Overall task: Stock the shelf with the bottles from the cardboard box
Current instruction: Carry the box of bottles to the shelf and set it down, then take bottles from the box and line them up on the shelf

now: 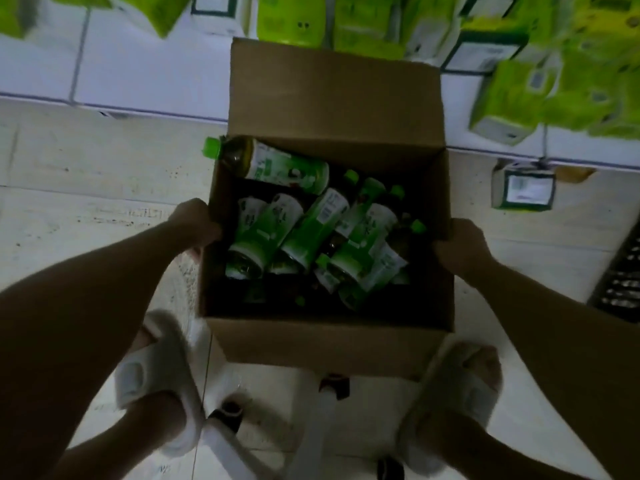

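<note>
An open brown cardboard box (332,344) sits in front of me, its far flap standing up. Inside lie several bottles (308,233) with green-and-white labels and green caps, jumbled on their sides. One bottle (273,164) rests across the far left corner, its green cap poking over the box's left wall. My left hand (197,223) grips the left wall of the box. My right hand (464,247) grips the right wall. The box's underside is hidden, so what it rests on cannot be seen.
A white low shelf (138,74) runs along the top, holding green-and-white packages (540,95). One package (524,190) lies on the pale tiled floor at right. A dark crate (620,275) sits at the right edge. My feet in white slippers (156,372) flank white stool legs (318,431).
</note>
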{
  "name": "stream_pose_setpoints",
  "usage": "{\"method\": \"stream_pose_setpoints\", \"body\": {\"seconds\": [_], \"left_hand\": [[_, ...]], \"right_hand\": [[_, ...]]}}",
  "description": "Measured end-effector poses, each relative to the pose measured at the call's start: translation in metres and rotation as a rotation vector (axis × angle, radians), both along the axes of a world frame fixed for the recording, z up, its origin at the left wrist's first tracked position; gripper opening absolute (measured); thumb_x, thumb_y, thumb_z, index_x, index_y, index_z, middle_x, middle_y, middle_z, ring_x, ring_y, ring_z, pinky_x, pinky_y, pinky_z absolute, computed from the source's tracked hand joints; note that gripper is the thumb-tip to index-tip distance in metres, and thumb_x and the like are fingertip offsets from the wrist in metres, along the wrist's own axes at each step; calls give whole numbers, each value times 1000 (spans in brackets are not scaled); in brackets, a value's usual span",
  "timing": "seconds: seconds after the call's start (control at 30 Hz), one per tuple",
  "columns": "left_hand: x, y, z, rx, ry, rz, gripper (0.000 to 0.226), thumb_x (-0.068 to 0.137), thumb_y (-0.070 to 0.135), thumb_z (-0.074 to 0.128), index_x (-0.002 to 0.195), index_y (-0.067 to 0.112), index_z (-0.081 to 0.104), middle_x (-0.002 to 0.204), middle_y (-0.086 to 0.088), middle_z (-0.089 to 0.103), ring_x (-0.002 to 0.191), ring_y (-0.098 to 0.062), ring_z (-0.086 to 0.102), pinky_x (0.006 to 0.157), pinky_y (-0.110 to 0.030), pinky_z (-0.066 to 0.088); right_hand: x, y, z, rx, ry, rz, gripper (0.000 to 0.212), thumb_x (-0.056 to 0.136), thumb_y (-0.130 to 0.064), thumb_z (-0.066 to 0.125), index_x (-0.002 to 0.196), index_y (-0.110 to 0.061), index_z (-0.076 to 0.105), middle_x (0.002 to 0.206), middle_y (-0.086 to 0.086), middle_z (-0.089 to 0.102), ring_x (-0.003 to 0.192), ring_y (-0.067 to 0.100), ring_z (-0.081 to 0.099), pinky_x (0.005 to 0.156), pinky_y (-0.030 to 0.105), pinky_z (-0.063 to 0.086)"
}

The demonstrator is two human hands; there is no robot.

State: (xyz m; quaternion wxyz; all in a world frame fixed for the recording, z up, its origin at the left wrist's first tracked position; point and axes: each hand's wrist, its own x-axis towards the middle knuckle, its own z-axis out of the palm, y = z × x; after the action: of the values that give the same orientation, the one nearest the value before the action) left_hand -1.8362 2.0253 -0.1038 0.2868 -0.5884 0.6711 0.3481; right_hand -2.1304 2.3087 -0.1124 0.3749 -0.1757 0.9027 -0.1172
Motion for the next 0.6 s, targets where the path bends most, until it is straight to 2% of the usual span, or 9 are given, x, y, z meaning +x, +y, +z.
{"method": "stream_pose_setpoints", "body": {"seconds": [0.03,0.1,0.2,0.27,0.3,0.33,0.4,0.5,0.6], "left_hand": [[-4,0,-5,-1,11,7,10,86,5,63,90,-4,59,69,-21,66,42,-22,65,34,-26,51],[-7,5,-1,-15,50,6,17,87,14,66,90,-1,60,72,-18,68,50,-23,68,39,-27,54],[-2,32,30,-95,77,-35,22,88,25,63,94,3,61,88,-17,70,76,-31,71,63,-32,58],[1,55,56,-160,105,-102,26,89,23,58,106,4,60,105,-18,67,95,-34,66,77,-35,51],[-1,64,67,-193,126,-116,32,90,26,55,114,6,59,110,-18,65,100,-34,63,81,-37,48],[-3,72,81,-223,140,-121,38,90,31,52,120,9,57,113,-17,64,103,-34,62,82,-37,47],[-4,88,103,-276,173,-130,44,91,40,49,127,15,52,120,-16,60,109,-35,60,85,-38,46],[4,112,121,-322,253,-146,42,92,38,47,128,16,49,127,-14,57,112,-35,58,92,-42,47],[15,129,128,-327,305,-177,39,91,38,44,125,20,52,123,-10,61,109,-32,60,89,-41,48]], "right_hand": [[0,-1,-7,4,46,19,4,86,-5,59,87,-2,58,79,14,59,75,31,61,62,30,46],[0,-5,-16,6,78,38,14,89,-9,57,100,-1,58,85,15,60,76,30,59,65,32,45],[4,-8,14,124,28,156,26,94,-18,51,112,1,55,105,20,61,82,29,54,71,32,39],[19,-13,50,84,51,173,30,95,-19,51,115,3,56,115,25,59,96,36,56,76,32,38],[27,-17,67,16,76,165,28,95,-20,52,110,3,59,110,25,59,100,37,56,79,33,37],[39,-20,84,-28,102,165,22,92,-24,52,96,-4,62,96,20,58,94,35,55,81,34,37],[61,-25,106,-28,126,180,21,84,-27,50,64,-22,46,69,2,45,68,23,48,76,31,37],[84,-29,126,-33,138,193,26,84,-24,47,59,-22,40,65,-1,43,65,18,48,68,29,44],[118,-21,155,-83,115,245,36,95,-16,44,60,-14,34,64,3,42,57,14,41,48,27,30]]}}
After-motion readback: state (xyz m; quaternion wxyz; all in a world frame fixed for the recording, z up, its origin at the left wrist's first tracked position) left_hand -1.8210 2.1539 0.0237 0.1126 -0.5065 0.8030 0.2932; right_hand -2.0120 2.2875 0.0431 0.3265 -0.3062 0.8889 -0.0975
